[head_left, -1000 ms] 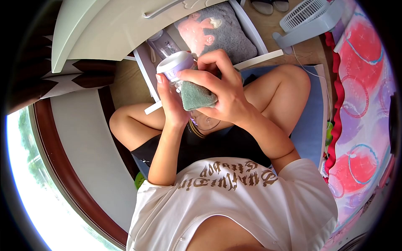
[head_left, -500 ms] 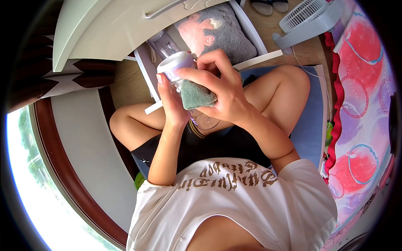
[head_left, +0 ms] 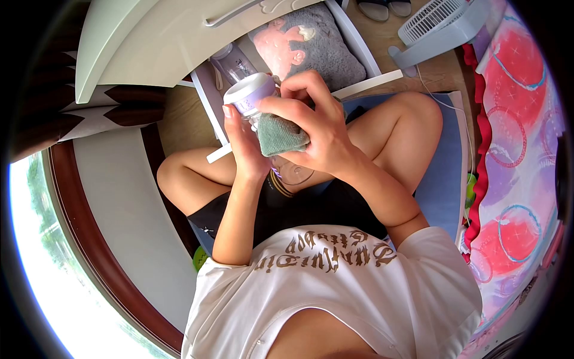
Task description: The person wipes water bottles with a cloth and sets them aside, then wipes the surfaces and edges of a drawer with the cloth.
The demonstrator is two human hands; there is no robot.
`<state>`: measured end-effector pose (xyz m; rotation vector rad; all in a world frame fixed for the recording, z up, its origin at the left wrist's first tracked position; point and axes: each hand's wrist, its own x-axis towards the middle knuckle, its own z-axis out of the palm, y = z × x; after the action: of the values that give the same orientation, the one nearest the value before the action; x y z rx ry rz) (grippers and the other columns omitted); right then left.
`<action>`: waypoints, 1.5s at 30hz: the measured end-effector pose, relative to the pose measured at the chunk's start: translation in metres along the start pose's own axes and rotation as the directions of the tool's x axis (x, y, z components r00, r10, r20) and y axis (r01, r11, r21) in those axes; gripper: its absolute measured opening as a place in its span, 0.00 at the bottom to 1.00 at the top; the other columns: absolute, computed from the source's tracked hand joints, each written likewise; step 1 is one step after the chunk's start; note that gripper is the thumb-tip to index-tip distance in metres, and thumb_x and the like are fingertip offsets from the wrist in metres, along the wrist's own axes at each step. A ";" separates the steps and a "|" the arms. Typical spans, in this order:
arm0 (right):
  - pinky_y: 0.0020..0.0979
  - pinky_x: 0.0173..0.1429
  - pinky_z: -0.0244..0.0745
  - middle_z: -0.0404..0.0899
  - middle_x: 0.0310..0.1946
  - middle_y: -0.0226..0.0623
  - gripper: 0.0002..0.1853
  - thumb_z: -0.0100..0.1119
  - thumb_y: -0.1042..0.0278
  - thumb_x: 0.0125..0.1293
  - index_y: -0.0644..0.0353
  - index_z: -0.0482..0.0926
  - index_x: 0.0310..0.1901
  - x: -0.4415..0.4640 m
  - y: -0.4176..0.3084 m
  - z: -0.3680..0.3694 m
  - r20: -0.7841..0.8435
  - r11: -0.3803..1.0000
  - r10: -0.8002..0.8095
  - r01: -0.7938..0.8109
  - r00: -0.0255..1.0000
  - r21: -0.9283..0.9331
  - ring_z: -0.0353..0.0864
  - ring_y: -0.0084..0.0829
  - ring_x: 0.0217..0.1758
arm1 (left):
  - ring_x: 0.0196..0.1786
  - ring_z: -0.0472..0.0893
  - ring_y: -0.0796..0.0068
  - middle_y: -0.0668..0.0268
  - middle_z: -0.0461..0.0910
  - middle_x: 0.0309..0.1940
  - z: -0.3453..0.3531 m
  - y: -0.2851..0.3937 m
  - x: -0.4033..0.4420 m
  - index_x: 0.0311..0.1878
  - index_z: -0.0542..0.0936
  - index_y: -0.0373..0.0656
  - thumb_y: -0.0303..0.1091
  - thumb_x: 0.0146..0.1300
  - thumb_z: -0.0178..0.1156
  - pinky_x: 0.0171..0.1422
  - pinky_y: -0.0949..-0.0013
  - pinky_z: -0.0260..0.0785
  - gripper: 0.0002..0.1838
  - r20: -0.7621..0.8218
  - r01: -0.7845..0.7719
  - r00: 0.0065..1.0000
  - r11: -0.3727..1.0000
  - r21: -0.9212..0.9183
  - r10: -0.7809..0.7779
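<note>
A clear bottle with a white and lavender lid (head_left: 250, 94) is held between my hands over my crossed legs, tilted with its lid toward the open drawer. My left hand (head_left: 246, 143) grips the bottle from the left side, thumb up along the lid. In my right hand (head_left: 320, 122) is a folded green cloth (head_left: 282, 134), pressed against the bottle just below the lid. My right fingers curl over the cloth and reach the lid's edge. Much of the bottle's body hides behind my hands and the cloth; its clear lower end (head_left: 294, 172) shows beneath them.
An open white drawer (head_left: 213, 113) lies ahead, holding another clear bottle (head_left: 234, 63) and a grey plush cushion (head_left: 329, 51) with a pink figure. A grey-white fan (head_left: 439, 30) stands at upper right, its cord trailing along the blue mat (head_left: 442, 161). A patterned bedspread (head_left: 514, 149) hangs at right.
My right index finger has shifted slightly to the right along the lid's edge, uncovering more of the lavender band. Both hands otherwise keep their places.
</note>
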<state>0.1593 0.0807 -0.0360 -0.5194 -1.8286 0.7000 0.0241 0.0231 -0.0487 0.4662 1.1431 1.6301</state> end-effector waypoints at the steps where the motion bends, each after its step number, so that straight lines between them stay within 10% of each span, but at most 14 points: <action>1: 0.34 0.44 0.76 0.72 0.47 0.35 0.36 0.82 0.73 0.40 0.53 0.87 0.58 0.000 0.000 0.000 0.000 1.000 0.000 0.000 1.000 0.000 0.77 0.33 0.42 | 0.64 0.83 0.60 0.54 0.83 0.62 0.001 0.000 0.000 0.73 0.74 0.35 0.73 0.81 0.37 0.71 0.58 0.75 0.46 -0.012 -0.003 1.000 1.000 0.009 0.003; 28: 0.35 0.41 0.80 0.71 0.42 0.32 0.29 0.83 0.74 0.40 0.48 0.87 0.50 0.007 -0.006 -0.001 -0.006 0.999 0.039 -0.039 0.999 -0.022 0.80 0.32 0.39 | 0.62 0.84 0.61 0.54 0.83 0.62 0.001 0.003 0.000 0.72 0.75 0.35 0.71 0.81 0.37 0.71 0.58 0.75 0.45 0.021 0.000 1.000 1.000 0.023 0.000; 35: 0.33 0.52 0.80 0.81 0.54 0.37 0.17 0.82 0.66 0.56 0.61 0.84 0.43 0.010 0.011 -0.004 -0.121 0.988 0.103 -0.087 0.987 0.132 0.84 0.33 0.44 | 0.64 0.83 0.63 0.56 0.83 0.61 0.011 0.012 -0.006 0.72 0.74 0.36 0.71 0.81 0.41 0.71 0.59 0.74 0.44 0.073 -0.030 0.997 0.990 0.136 0.020; 37: 0.31 0.53 0.80 0.83 0.49 0.36 0.18 0.82 0.63 0.60 0.62 0.84 0.45 0.013 0.006 0.004 -0.089 0.822 0.416 -0.332 0.905 0.463 0.85 0.29 0.46 | 0.64 0.82 0.62 0.57 0.81 0.62 0.006 0.011 -0.007 0.72 0.73 0.38 0.73 0.80 0.42 0.71 0.57 0.75 0.43 0.090 0.003 0.996 0.988 0.154 -0.017; 45: 0.26 0.59 0.78 0.86 0.50 0.36 0.16 0.74 0.68 0.71 0.68 0.84 0.54 0.017 0.014 0.004 0.027 0.840 0.412 -0.391 0.911 0.377 0.83 0.23 0.54 | 0.67 0.80 0.62 0.58 0.79 0.67 0.012 0.009 -0.003 0.76 0.70 0.41 0.78 0.76 0.43 0.72 0.48 0.74 0.48 0.046 0.005 0.999 0.982 0.189 -0.014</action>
<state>0.1497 0.1011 -0.0349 -0.6650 -1.4898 1.2813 0.0299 0.0261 -0.0348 0.6169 1.2683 1.5017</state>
